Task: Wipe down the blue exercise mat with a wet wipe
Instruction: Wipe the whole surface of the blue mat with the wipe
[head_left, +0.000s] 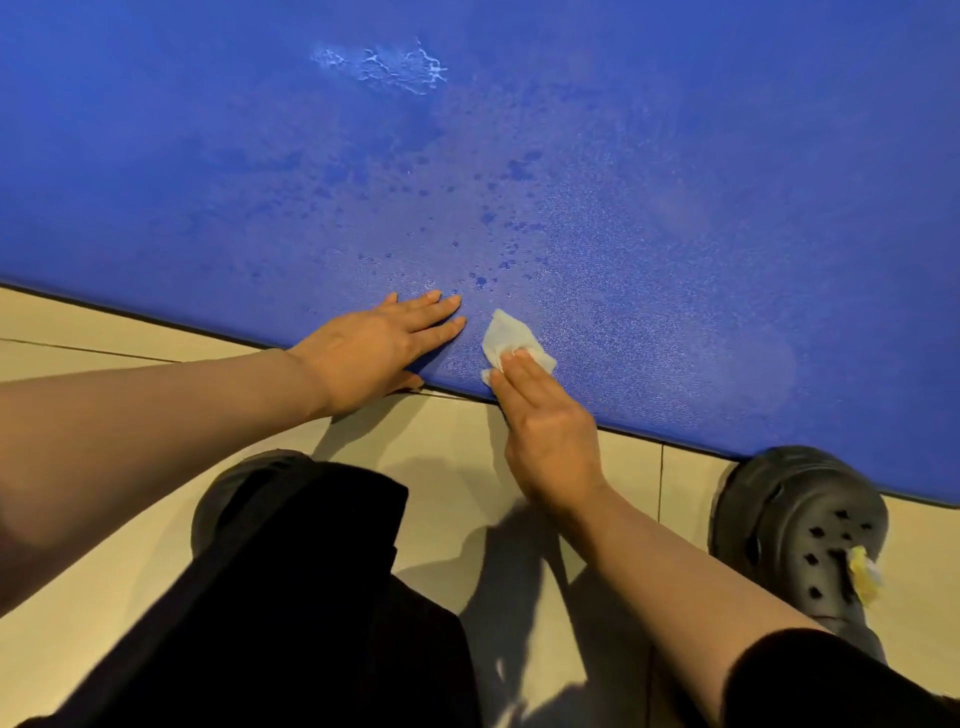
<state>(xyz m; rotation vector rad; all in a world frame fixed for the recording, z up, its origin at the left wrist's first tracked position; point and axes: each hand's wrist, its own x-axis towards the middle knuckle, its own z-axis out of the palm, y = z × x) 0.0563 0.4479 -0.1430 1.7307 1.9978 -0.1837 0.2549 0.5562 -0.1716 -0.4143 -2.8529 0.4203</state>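
The right hand (545, 441) has straight fingers pressing a white wet wipe (511, 340) flat on the blue mat (623, 182), near its front edge. Part of the wipe hides under the fingertips. The left hand (374, 348) lies flat and open on the mat beside it, thumb tucked under the edge. A black clog (800, 525) touches the mat. No writing shows.

Lighting is warm and moderately bright, falling from above and behind me. My arms cast soft dark shadows on the tiled floor (447, 447) below the mat's near edge. The blue mat (675, 156) shows a speckled pale sheen right of centre and darkens toward its far left corner. Focus is fair at centre; the wide lens bends the mat's edge, and frame borders are soft.
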